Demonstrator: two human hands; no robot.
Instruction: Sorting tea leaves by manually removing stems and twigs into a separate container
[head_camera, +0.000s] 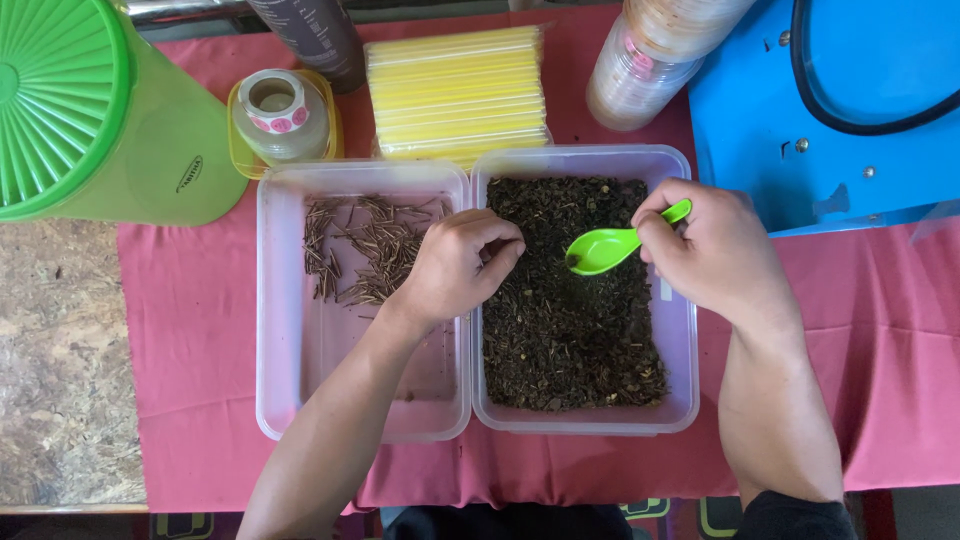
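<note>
Head view, looking straight down. A table (60, 360) with a mottled, speckled brown top shows bare along its left edge. A pink cloth (880, 380) covers the rest of the table, running from the far edge to the near edge, where it hangs over in soft folds. At the far right corner a bright blue panel (760, 130) with small screws lies over the cloth, and a black cable (860, 125) loops across it. Below the near edge, a dark floor mat (690, 515) with yellow-green outlined shapes is partly visible. Light is even and soft, casting only faint shadows.
</note>
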